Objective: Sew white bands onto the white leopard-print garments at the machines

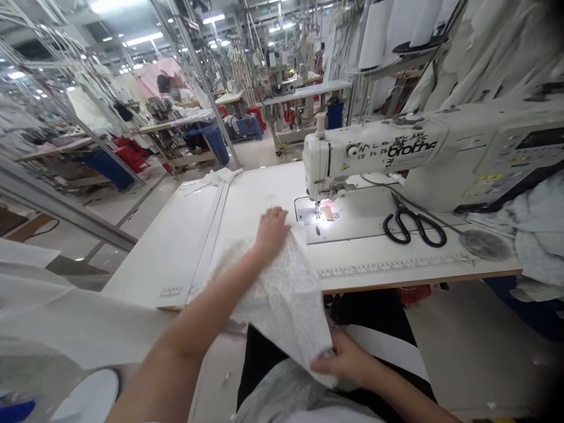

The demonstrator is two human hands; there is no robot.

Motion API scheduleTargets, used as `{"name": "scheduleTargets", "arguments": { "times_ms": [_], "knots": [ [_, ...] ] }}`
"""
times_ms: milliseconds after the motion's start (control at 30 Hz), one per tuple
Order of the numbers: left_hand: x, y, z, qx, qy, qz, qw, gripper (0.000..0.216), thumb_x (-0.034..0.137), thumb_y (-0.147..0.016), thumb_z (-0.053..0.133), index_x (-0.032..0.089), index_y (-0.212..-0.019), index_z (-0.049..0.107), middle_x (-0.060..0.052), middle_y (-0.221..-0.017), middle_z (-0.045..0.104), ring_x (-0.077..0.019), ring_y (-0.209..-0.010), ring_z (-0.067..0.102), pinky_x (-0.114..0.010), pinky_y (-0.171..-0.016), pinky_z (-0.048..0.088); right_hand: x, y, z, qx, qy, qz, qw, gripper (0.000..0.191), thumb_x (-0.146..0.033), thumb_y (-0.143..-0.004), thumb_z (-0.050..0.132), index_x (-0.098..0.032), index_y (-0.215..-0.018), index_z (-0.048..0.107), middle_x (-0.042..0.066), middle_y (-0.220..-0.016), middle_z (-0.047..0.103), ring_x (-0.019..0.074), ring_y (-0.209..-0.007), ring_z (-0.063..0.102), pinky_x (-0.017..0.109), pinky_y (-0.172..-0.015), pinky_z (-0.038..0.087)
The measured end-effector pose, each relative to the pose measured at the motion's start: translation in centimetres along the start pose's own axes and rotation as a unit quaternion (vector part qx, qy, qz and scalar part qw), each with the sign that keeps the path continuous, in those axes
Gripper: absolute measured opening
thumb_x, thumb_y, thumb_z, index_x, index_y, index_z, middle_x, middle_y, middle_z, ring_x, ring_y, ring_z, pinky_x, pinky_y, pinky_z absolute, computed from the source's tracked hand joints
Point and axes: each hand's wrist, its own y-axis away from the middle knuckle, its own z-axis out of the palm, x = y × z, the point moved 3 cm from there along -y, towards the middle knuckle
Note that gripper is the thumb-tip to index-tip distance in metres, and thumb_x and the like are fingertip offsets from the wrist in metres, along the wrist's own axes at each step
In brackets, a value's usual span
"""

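A piece of white patterned fabric (pixel 286 288) stretches from the white sewing table down over my lap. My left hand (pixel 272 230) is at its upper end, left of the needle, with fingers curled down onto the cloth; motion softens their outline. Lower down, my right hand (pixel 346 357) pinches the fabric's lower edge between thumb and fingers, just past the table's front edge. The white sewing machine (pixel 370 150) stands to the right, its lamp lighting the presser foot (pixel 318 208). No fabric lies under the foot.
Black-handled scissors (pixel 414 226) rest on the machine bed. A ruler strip (pixel 392 267) runs along the table's front edge. Crumpled pale cloth (pixel 540 229) is piled at right. White cloth scraps (pixel 222 176) lie at the table's far corner. A person (pixel 176 94) sits at a distant station.
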Motion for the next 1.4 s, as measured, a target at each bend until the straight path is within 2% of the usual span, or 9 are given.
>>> {"name": "scheduleTargets", "arguments": {
  "times_ms": [267,567,833,933,1100,1167,1267,1333,1400],
  "knots": [
    [2.3,3.8,4.1,-0.079,0.153,0.112,0.979,0.039,0.03,-0.087,0.035,0.019,-0.125,0.038,-0.006,-0.13,0.039,-0.0195,-0.124,0.029,-0.037,-0.102,0.029,3.9,1.6,-1.6,0.012,0.076,0.038,0.996,0.01,-0.013,-0.063,0.052,-0.014,-0.054,0.048,-0.004,-0.056,0.041,0.0087,-0.055,0.037,0.02,-0.052,0.029],
    [1.0,-6.0,7.1,-0.062,0.123,0.077,0.987,0.041,0.034,-0.085,0.036,0.016,-0.121,0.033,-0.013,-0.132,0.034,-0.0257,-0.128,0.019,-0.048,-0.095,0.034,0.7,-1.5,-6.0,0.105,0.179,-0.012,0.978,0.025,-0.031,-0.08,0.045,-0.014,-0.074,0.063,0.003,-0.071,0.06,0.0163,-0.068,0.052,0.026,-0.063,0.042],
    [0.4,-0.4,5.5,-0.117,0.07,0.117,0.984,0.05,0.039,-0.085,0.035,0.016,-0.129,0.029,-0.009,-0.136,0.03,-0.0239,-0.128,0.02,-0.045,-0.102,0.025,2.6,5.0,-11.4,0.245,0.469,0.159,0.833,0.032,-0.02,-0.075,0.05,-0.01,-0.105,0.055,0.017,-0.103,0.055,0.03,-0.098,0.048,0.041,-0.082,0.037],
    [-2.2,2.9,3.2,-0.154,-0.003,0.01,0.988,0.05,0.044,-0.086,0.029,0.021,-0.13,0.029,-0.008,-0.139,0.026,-0.0301,-0.128,0.018,-0.057,-0.097,0.023,3.2,6.3,-11.2,0.181,0.428,0.224,0.857,0.014,-0.022,-0.077,0.049,-0.013,-0.083,0.058,0.009,-0.075,0.059,0.0222,-0.07,0.056,0.032,-0.062,0.042],
    [-2.7,8.6,-1.5,-0.024,0.076,-0.121,0.989,0.05,0.05,-0.079,0.043,0.015,-0.114,0.049,-0.015,-0.127,0.04,-0.0351,-0.119,0.032,-0.052,-0.093,0.03,-3.5,5.3,-8.6,0.133,0.134,0.01,0.982,0.019,-0.033,-0.083,0.045,-0.016,-0.078,0.05,0.0,-0.073,0.054,0.0115,-0.066,0.051,0.021,-0.058,0.04],
    [1.0,11.4,-1.2,-0.156,0.32,-0.051,0.933,0.046,0.054,-0.079,0.04,0.018,-0.099,0.06,-0.011,-0.109,0.055,-0.0279,-0.104,0.048,-0.042,-0.088,0.039,-7.3,5.1,-6.6,0.102,0.052,-0.099,0.989,0.018,-0.032,-0.083,0.046,-0.016,-0.088,0.051,0.002,-0.082,0.055,0.0124,-0.073,0.052,0.023,-0.064,0.041],
    [7.6,14.9,0.4,-0.397,0.66,-0.042,0.636,0.073,0.068,-0.077,0.017,0.013,-0.097,0.062,-0.013,-0.103,0.058,-0.0272,-0.098,0.052,-0.038,-0.082,0.043,-10.9,5.1,-3.4,0.037,0.059,-0.228,0.971,0.014,-0.026,-0.081,0.05,-0.015,-0.089,0.053,0.003,-0.085,0.056,0.0128,-0.076,0.052,0.024,-0.069,0.041],
    [9.7,14.5,1.3,-0.382,0.779,-0.127,0.48,0.071,0.063,-0.081,0.016,0.011,-0.103,0.059,-0.013,-0.105,0.058,-0.0251,-0.099,0.052,-0.034,-0.081,0.044,-11.0,5.1,-1.8,0.019,0.094,-0.268,0.959,0.01,-0.025,-0.08,0.051,-0.015,-0.079,0.052,0.001,-0.074,0.054,0.0107,-0.067,0.05,0.022,-0.063,0.039],
    [9.4,12.1,1.8,-0.263,0.837,-0.209,0.432,0.042,0.044,-0.086,0.035,0.014,-0.105,0.057,-0.009,-0.1,0.06,-0.0174,-0.092,0.056,-0.026,-0.079,0.045,-9.2,5.1,-1.4,0.039,0.137,-0.251,0.957,0.013,-0.025,-0.08,0.051,-0.015,-0.072,0.049,-0.001,-0.067,0.049,0.0092,-0.061,0.045,0.021,-0.058,0.036]
  ]
}}
